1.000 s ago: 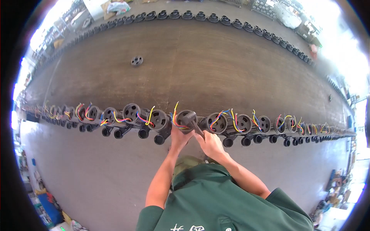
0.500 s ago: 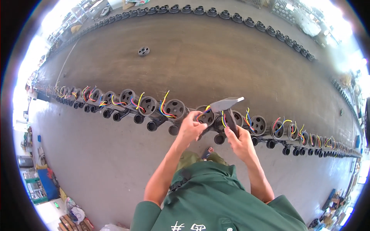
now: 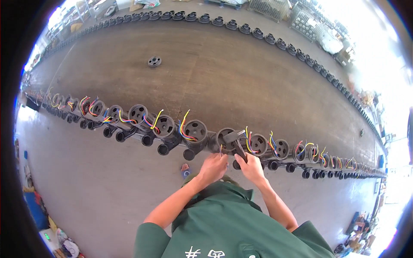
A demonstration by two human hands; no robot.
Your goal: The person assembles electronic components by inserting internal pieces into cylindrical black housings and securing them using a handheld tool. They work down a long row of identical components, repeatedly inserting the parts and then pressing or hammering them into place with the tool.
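Note:
My right hand (image 3: 251, 168) is wrapped round the dark handle of a hammer (image 3: 234, 136). The hammer's grey head lies over the open round end of a dark cast housing (image 3: 223, 134) at the table edge. Just left of it, my left hand (image 3: 212, 167) is closed below the rim, pinching thin coloured wires (image 3: 221, 149) that show above its fingers. Most of those wires are hidden by the hand. To the left stands a similar housing (image 3: 195, 130) with red, blue and yellow wires coming out. Another wired housing (image 3: 258, 144) sits just right of the hammer.
A long row of such housings with side pipes lines the near edge of the brown table (image 3: 258, 81). A loose slotted disc (image 3: 154, 61) lies on the tabletop. Dark round parts (image 3: 218, 21) line the far edge. Wire crates (image 3: 269, 8) stand beyond.
Both hands have drawn nearer to me. The hammer head has come down from right of the housing onto its opening, and the left hand has lowered the wires over the rim.

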